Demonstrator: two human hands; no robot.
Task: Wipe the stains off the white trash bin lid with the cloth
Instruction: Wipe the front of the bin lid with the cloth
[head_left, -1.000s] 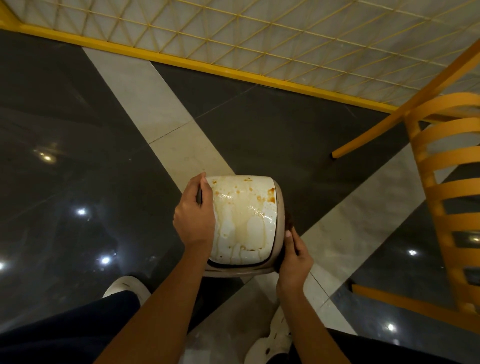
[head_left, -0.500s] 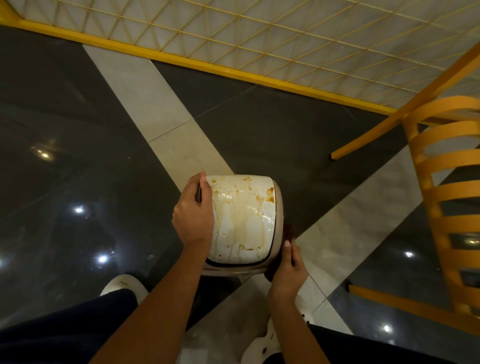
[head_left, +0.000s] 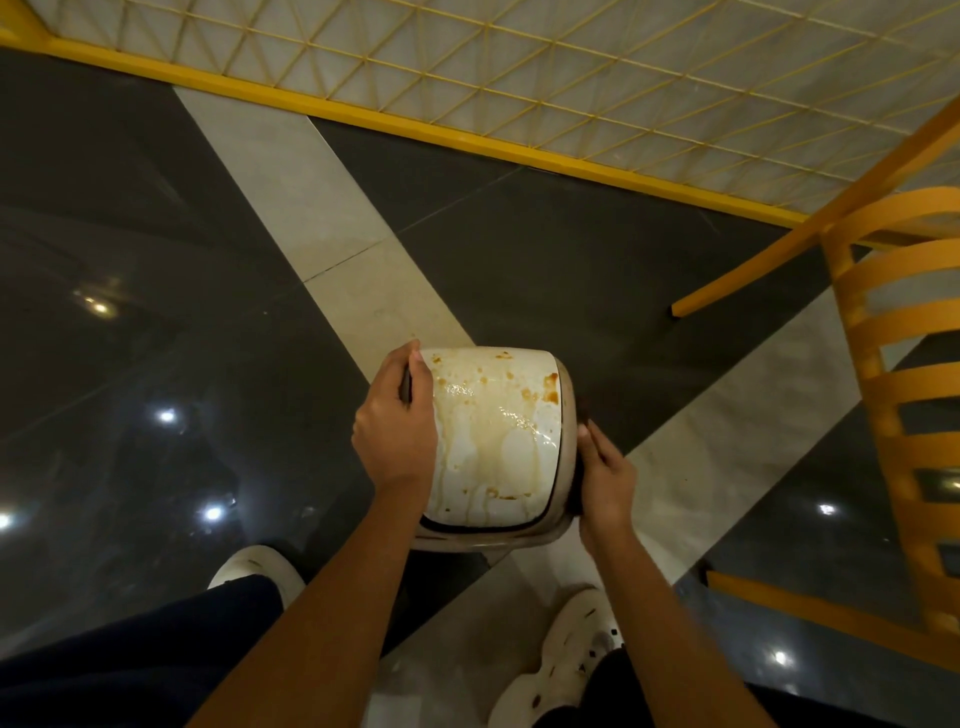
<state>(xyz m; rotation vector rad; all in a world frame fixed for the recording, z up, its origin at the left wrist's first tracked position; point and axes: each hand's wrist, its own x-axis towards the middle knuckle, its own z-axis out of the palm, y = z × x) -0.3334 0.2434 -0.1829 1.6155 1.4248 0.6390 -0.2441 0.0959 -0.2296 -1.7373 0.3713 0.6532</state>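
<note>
1. Head view, centre: a white bin lid (head_left: 496, 436) seen from above, on top of its bin (head_left: 567, 431), whose beige rim shows along the right and near edges.
2. Lid surface: brown stains (head_left: 550, 387) cluster near the far right corner; paler dried runs streak toward the near edge, with wet glints across the middle.
3. Left hand (head_left: 397, 428): curled over the lid's left edge, thumb on the far left corner, fingers wrapped down the side; it grips the lid.
4. Right hand (head_left: 605, 475): pressed against the bin's right side, fingers together and pointing away from the person. A dark patch (head_left: 576, 488) lies between palm and bin; whether it is the cloth cannot be told, nor whether the hand is closed on anything.
5. Both forearms are bare and reach in from the lower edge of the frame.
6. Floor (head_left: 156, 260): glossy dark tiles crossed by pale bands that meet under the bin; ceiling lights reflect as bright spots.
7. Below: 2 white shoes, the left (head_left: 249, 569) and the right (head_left: 566, 654), with dark trousers (head_left: 130, 660) above them.
8. Right: a yellow slatted chair (head_left: 904, 395), well apart from the bin.
9. Far edge: a yellow border strip (head_left: 415, 124) runs below a pale surface with a yellow lattice (head_left: 571, 67).
</note>
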